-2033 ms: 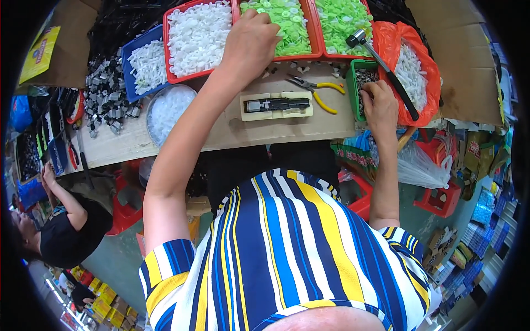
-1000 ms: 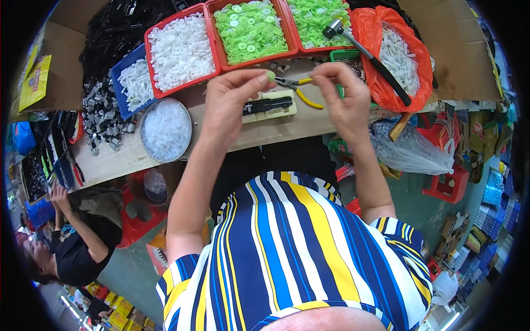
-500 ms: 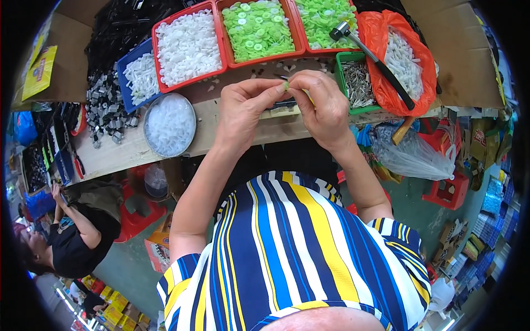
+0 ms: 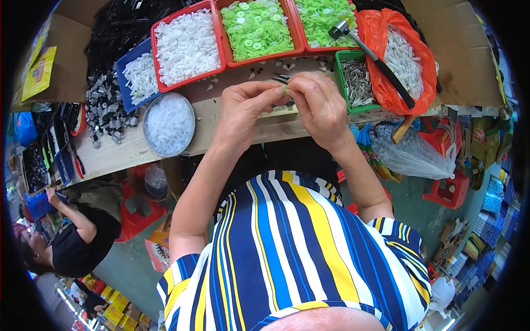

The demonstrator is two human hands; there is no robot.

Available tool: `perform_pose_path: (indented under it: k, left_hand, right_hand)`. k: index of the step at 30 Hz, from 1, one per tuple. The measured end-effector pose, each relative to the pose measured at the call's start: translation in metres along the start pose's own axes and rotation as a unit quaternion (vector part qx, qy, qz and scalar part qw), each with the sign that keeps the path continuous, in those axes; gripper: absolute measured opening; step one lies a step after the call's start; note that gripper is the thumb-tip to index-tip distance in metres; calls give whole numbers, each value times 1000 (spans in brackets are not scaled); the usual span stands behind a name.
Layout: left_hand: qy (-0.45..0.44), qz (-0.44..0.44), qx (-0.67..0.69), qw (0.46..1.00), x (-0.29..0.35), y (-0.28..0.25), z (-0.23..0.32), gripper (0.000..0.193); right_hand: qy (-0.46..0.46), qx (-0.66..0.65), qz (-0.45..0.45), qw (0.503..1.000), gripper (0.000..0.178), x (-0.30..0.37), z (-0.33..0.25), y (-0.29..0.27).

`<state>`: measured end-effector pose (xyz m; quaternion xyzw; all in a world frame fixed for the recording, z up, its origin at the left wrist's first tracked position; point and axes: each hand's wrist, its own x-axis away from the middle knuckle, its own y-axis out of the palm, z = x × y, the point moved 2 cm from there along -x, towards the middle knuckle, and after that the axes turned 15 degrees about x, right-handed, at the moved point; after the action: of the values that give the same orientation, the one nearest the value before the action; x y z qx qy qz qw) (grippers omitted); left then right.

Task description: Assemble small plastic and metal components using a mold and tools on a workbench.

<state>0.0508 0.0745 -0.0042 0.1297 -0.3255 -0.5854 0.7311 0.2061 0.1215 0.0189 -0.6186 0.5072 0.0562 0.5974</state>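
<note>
My left hand (image 4: 243,107) and my right hand (image 4: 323,107) meet above the workbench, fingertips nearly touching. Both pinch a small light-green plastic piece (image 4: 285,88), mostly covered by the fingers; its exact shape is hidden. Just beyond the fingertips shows a pointed dark metal tool (image 4: 281,76), partly hidden by my right hand. Further away lie red trays, one with white plastic pieces (image 4: 187,47), others with green plastic discs (image 4: 258,30). Close to my right hand, a green bin (image 4: 361,110) holds metal pins.
A hammer (image 4: 375,58) lies across an orange bag (image 4: 381,33) of white pieces. At left are a round dish (image 4: 194,122) of translucent pieces, a blue tray (image 4: 126,91) and a pile of black parts (image 4: 107,102). Another person (image 4: 83,231) sits at lower left.
My hands stay together with slight finger shifts, and less of the green piece shows. More of the pointed tool is visible. The other person's arm has moved slightly.
</note>
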Motion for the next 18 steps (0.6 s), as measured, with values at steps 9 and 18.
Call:
perform_pose_path:
  k: [9, 18]
  left_hand:
    - [-85, 0, 151, 985, 1, -16, -5, 19]
    - [-68, 13, 174, 982, 7, -14, -10, 17]
  right_hand:
    - [57, -77, -23, 995, 18, -1, 0, 9]
    - [103, -119, -50, 986, 15, 7, -5, 8]
